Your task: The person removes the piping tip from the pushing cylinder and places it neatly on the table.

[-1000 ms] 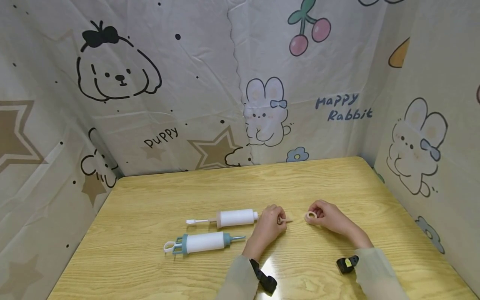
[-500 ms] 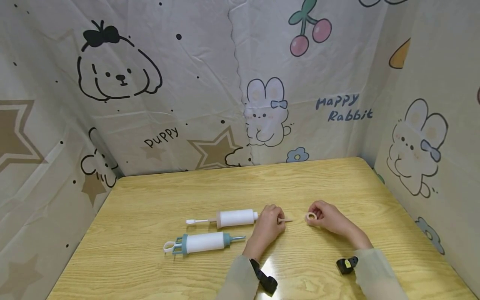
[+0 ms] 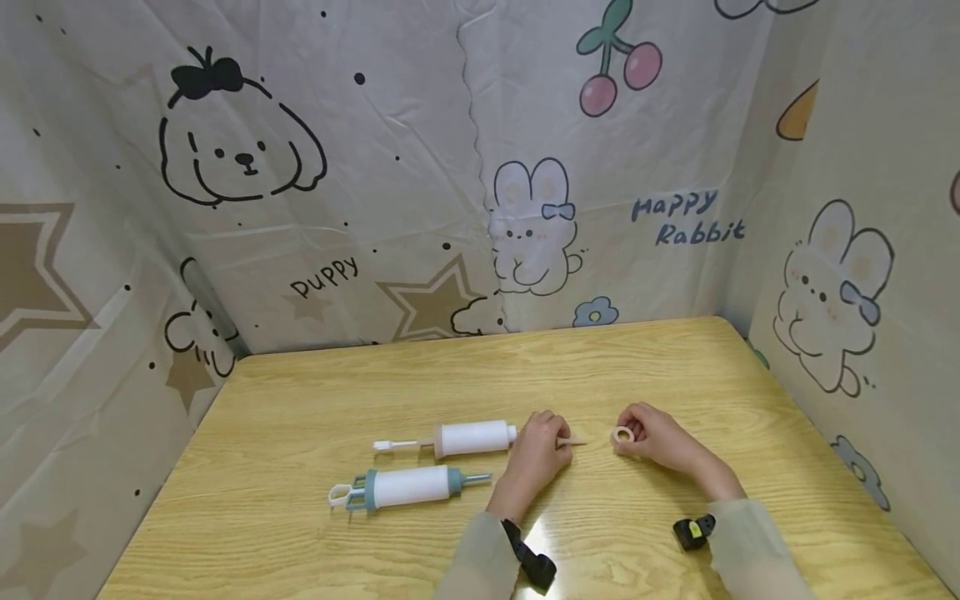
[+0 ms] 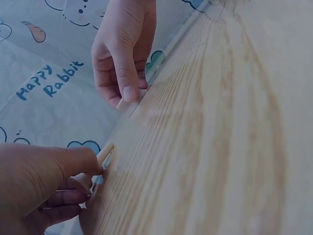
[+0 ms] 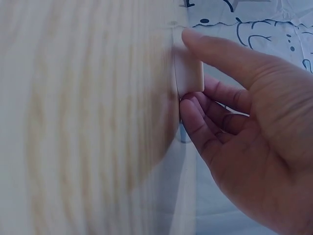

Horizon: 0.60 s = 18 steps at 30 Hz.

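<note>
My left hand (image 3: 536, 454) pinches a small beige nozzle (image 3: 574, 441) close over the table, its pointed tip facing right. In the left wrist view, the nozzle (image 4: 106, 152) sticks out past the thumb and fingers, which hide most of its wide end. My right hand (image 3: 660, 435) holds a short beige ring (image 3: 617, 434) between thumb and fingers, standing on its side with the hole facing me. The right wrist view shows the ring's smooth outer wall (image 5: 190, 71). A small gap separates nozzle and ring.
Left of my left hand lies a white syringe-like tube (image 3: 476, 438) with a beige collar and thin white plunger. In front of it lies another white tube (image 3: 410, 487) with teal ends. Patterned cloth (image 3: 420, 167) stands behind and beside the wooden table (image 3: 300, 383).
The fingers of my left hand have shifted slightly on the nozzle, covering more of its wide end. My right hand and the ring stay in place.
</note>
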Motion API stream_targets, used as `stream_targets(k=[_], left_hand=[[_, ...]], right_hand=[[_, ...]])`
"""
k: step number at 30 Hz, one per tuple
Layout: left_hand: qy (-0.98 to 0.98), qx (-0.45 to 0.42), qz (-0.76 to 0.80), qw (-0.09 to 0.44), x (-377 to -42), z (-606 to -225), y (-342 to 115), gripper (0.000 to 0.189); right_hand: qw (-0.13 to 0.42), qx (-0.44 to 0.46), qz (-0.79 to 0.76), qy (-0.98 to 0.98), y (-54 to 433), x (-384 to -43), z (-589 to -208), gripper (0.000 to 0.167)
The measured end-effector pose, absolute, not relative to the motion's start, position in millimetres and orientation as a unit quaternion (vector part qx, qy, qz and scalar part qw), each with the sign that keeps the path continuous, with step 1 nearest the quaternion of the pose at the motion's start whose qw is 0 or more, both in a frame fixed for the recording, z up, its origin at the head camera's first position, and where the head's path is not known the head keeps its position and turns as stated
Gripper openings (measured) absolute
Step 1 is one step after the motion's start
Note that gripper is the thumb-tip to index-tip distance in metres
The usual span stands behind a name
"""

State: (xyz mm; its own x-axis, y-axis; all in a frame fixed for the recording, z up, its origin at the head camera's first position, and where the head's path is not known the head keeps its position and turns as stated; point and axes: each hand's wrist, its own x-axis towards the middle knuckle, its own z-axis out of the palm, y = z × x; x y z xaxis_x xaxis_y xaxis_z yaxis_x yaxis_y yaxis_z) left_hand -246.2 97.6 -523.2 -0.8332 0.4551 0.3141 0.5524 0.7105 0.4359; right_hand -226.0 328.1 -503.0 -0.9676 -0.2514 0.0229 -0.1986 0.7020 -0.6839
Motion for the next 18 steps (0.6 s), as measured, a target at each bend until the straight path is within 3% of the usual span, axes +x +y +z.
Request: stream_targets(k=[8, 18], left_hand=[[-0.914, -0.281, -0.268, 0.117, -242, -517, 95, 0.028], [-0.896, -0.298, -0.298, 0.142, -240, -507, 76, 0.038]], right_hand=[[0.002, -0.086, -0.352, 0.932, 328, -226, -502, 0.041], [-0.039, -0.104, -0.367, 0.923, 315, -223, -494, 0.044]])
